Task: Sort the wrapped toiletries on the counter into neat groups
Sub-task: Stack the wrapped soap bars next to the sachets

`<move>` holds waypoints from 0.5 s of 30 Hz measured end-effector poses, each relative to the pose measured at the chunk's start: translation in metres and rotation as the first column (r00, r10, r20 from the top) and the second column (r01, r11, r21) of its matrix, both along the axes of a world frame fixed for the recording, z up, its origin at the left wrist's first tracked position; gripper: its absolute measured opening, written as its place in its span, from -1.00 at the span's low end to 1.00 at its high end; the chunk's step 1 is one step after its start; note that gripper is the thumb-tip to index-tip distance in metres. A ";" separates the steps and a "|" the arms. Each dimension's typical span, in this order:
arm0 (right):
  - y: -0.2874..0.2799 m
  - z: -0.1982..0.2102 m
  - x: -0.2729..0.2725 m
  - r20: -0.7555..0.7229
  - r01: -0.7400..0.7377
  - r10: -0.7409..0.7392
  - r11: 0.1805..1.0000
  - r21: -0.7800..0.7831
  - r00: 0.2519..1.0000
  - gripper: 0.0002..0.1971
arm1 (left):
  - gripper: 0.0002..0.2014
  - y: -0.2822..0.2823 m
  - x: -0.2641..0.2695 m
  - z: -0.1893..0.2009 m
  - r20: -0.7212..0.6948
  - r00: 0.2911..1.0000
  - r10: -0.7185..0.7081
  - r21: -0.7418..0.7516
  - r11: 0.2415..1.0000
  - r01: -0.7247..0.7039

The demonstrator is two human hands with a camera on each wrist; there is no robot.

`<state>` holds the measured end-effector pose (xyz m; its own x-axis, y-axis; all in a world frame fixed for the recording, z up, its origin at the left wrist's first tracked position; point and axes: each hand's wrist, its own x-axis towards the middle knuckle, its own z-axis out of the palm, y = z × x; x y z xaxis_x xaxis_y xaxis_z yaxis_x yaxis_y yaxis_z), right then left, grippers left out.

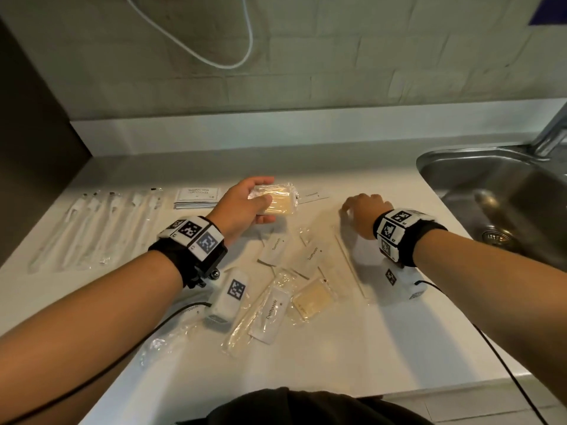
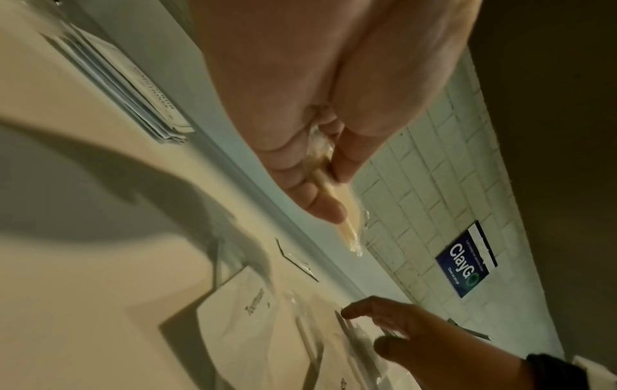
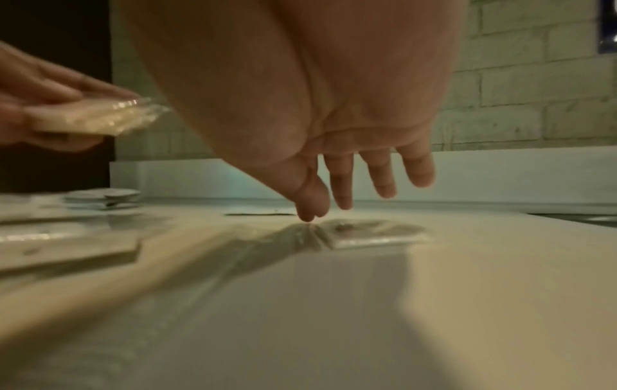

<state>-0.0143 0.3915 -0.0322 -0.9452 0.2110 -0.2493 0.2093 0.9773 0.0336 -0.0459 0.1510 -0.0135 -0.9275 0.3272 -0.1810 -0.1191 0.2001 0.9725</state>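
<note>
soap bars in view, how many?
2. The held soap bar is in the left hand; the front soap bar lies on the counter. A clear packet beneath the right hand may be a third.

Dim, warm indoor light from above and behind; long soft forearm shadows across the white table [image 1: 383, 348]. Mild glare on the clear wrapper of the soap bar [image 1: 277, 200] and on the steel sink [image 1: 478, 167]. Wide-angle bending of wall tiles and table edge toward the borders of the head view. Left wrist view tilted, murky, palm close and unfocused, blue wall sticker [image 2: 467, 264] fairly sharp. Right wrist view darkest, grainy, motion-smeared, near table surface blurred.
</note>
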 end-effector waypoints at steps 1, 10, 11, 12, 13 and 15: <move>0.003 0.000 0.002 0.028 -0.010 0.009 1.000 0.021 1.000 -0.60 | -0.66 0.001 0.000 -0.001 0.006 1.000 0.007 0.011 1.000 -0.007; 0.011 0.014 0.007 0.101 -0.039 0.041 0.999 -0.016 0.994 -0.54 | -0.68 0.001 0.011 -0.002 0.058 0.997 0.058 -0.015 0.998 -0.057; 0.010 0.017 0.009 0.079 -0.029 0.031 0.999 -0.020 0.996 -0.55 | -0.67 0.000 0.014 -0.002 0.062 0.996 0.062 -0.019 0.998 -0.061; 0.010 0.019 0.010 0.041 -0.032 0.033 0.999 -0.023 0.999 -0.57 | -0.66 -0.002 0.016 -0.001 0.066 0.996 0.066 -0.022 0.998 -0.064; 0.010 0.022 0.011 -0.001 -0.049 0.049 0.998 -0.032 0.999 -0.61 | -0.66 -0.004 0.018 -0.001 0.066 0.995 0.072 -0.024 0.997 -0.071; 0.008 0.024 0.013 -0.070 -0.098 0.090 0.987 -0.124 0.993 -0.77 | -0.66 -0.008 0.023 -0.002 0.062 0.994 0.088 -0.041 0.995 -0.085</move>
<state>-0.0016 0.3992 -0.0085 -0.9741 0.0908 -0.2070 0.1139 0.9882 -0.1021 -0.0233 0.1433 -0.0152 -0.9382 0.2377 -0.2514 -0.1991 0.2234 0.9542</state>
